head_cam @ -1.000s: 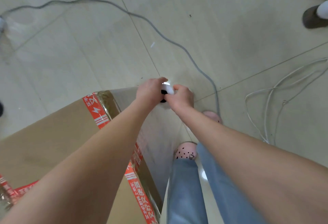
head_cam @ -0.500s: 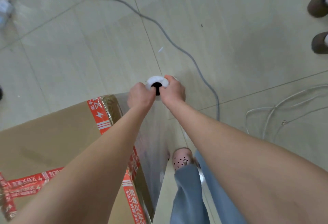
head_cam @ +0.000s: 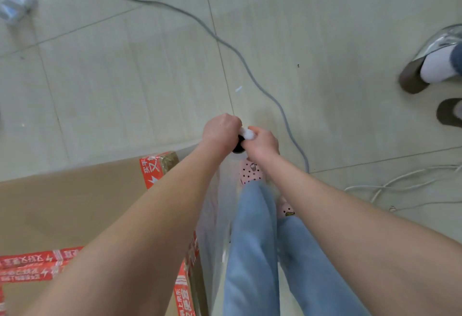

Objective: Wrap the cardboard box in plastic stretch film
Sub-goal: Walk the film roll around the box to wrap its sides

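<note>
Head view: looked down past two bare forearms onto a tiled floor (head_cam: 125, 78).
Cardboard box (head_cam: 75, 203): stood at lower left, its brown top edged with red printed tape (head_cam: 152, 169); the left forearm crossed its right edge.
Stretch film (head_cam: 212, 228): a clear sheet hung along the box's right side, between the box and the person's jeans (head_cam: 250, 253).
Left hand (head_cam: 221, 131): fingers were curled tight round the film roll, just past the box's far right corner.
Film roll (head_cam: 246, 133): only a white rim and a dark core showed between the two hands.
Right hand (head_cam: 262, 141): was clamped on the roll from the other side, close against the left.
Pink clog (head_cam: 250, 170): sat directly under the hands.
Grey cable (head_cam: 250, 70): snaked from upper left across the tiles, passing right of the hands.
White cords (head_cam: 400, 185): lay looped at right.
Bystander's shoes (head_cam: 425, 65): stood at the right edge.
</note>
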A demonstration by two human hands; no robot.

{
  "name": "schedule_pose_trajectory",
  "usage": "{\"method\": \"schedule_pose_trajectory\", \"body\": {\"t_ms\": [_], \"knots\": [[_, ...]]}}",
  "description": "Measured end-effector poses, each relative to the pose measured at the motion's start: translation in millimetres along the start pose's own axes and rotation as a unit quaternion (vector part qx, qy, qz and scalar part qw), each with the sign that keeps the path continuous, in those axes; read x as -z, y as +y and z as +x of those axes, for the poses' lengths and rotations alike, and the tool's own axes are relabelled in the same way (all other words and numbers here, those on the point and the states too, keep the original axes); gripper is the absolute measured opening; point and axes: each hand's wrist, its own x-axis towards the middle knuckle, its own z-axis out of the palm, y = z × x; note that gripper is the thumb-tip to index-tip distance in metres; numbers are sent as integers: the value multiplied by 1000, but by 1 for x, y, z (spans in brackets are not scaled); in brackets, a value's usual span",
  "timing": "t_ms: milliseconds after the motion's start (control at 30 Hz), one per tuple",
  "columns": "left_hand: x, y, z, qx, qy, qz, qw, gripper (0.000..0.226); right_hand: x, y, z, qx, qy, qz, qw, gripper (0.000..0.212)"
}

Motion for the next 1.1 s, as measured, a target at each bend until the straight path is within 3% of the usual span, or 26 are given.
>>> {"method": "schedule_pose_trajectory", "body": {"t_ms": [67, 167, 233, 300, 400, 567, 800, 1100], "knots": [[6, -8, 6, 6, -4, -13, 1000, 7, 2, -5, 2, -11, 4, 10, 1000, 17], [7, -32, 13, 48, 17, -98, 994, 4, -2, -16, 2, -30, 8, 35, 999, 59], [5, -48, 15, 77, 39, -148, 985, 10, -12, -25, 3, -67, -16, 78, 995, 69], [5, -60, 16, 94, 55, -176, 978, 13, -23, -37, 5, -94, -37, 128, 987, 59], [7, -78, 17, 115, 70, -198, 971, 23, -35, -55, 11, -67, -35, 142, 987, 37], [10, -112, 14, 156, 87, -223, 958, 36, -55, -80, 13, -43, -41, 107, 993, 29], [9, -144, 10, 187, 90, -231, 950, 38, -88, -99, 14, -26, -48, 49, 997, 43], [1, -167, 7, 195, 94, -267, 939, 33, -103, -110, 13, -3, -58, 1, 998, 42]]}}
